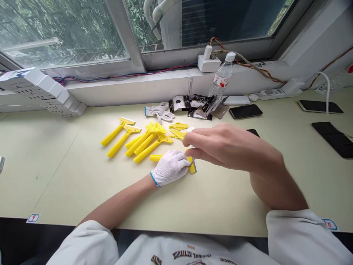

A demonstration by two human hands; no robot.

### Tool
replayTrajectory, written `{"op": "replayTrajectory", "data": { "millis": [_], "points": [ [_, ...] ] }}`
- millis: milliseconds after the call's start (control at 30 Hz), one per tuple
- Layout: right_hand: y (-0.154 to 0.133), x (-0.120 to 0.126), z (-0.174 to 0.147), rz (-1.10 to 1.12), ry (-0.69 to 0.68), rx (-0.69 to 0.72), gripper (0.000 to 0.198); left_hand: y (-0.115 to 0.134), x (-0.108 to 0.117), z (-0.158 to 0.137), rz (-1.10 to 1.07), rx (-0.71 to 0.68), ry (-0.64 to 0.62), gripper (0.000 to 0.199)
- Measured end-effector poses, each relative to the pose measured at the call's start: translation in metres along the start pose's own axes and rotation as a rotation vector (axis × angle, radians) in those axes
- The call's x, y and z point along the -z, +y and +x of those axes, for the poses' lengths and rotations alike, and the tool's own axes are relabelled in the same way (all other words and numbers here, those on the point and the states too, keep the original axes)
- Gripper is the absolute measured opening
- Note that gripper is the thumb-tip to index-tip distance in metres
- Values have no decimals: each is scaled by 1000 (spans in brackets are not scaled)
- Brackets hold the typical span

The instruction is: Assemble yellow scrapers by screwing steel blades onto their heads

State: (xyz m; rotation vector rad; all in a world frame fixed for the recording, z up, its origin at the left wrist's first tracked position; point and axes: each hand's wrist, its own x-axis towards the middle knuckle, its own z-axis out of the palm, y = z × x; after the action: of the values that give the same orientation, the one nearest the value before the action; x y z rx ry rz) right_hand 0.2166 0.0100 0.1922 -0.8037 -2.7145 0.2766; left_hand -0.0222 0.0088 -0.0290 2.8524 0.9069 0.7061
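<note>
My left hand (pixel 171 167), in a white knit glove with a blue cuff, is closed around a yellow scraper (pixel 156 158) lying on the table. The scraper's head (pixel 192 167) sticks out past the fingertips, a grey blade edge showing. Above it my bare right hand (pixel 220 145) is closed in a pinch. A thin metal shaft, looking like a screwdriver (pixel 192 161), runs from its fingers down to the scraper head; its handle is hidden. Several yellow scrapers (pixel 146 141) lie to the left, two of them (pixel 117 136) apart from the pile. Loose yellow scraper parts (pixel 178 130) lie behind my hands.
Another white glove (pixel 160 111) lies near the wall beside black packaging cards (pixel 202 106). A water bottle (pixel 221 79) stands behind them. Phones (pixel 246 111) and a white power strip (pixel 281 91) lie to the right. White boxes (pixel 41 90) stand at the left by the window.
</note>
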Motion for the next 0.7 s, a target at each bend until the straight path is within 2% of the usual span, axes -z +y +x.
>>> {"op": "replayTrajectory", "data": {
  "millis": [100, 167, 233, 300, 433, 500, 567, 633, 700],
  "points": [
    [-3, 2, -5, 11, -8, 29, 20, -1, -1, -1, -6, -18, -2, 17],
    [-4, 4, -9, 36, 6, 40, 22, -1, 0, -2, -11, -21, -29, 17],
    [-6, 5, -11, 26, 36, -6, 21, -1, 1, -1, 0, -17, -38, 17],
    [-9, 4, -11, -37, 58, -121, 22, -1, 3, 0, 12, -13, -33, 18],
    [-15, -1, -8, -292, 95, -458, 45, 1, 9, 2, -13, -33, -52, 18],
    [-15, -1, -8, -348, 92, -523, 41, 1, 11, 3, -26, -37, -68, 17],
    [-14, 1, -10, -298, 82, -442, 29, 2, 13, 4, -32, -34, -76, 17],
    [-12, 5, -14, -170, 65, -260, 17, 2, 13, 4, -27, -35, -72, 17],
    [-9, 11, -18, -21, 18, -54, 16, 2, 11, 3, -15, -30, -58, 17]
  ]
}}
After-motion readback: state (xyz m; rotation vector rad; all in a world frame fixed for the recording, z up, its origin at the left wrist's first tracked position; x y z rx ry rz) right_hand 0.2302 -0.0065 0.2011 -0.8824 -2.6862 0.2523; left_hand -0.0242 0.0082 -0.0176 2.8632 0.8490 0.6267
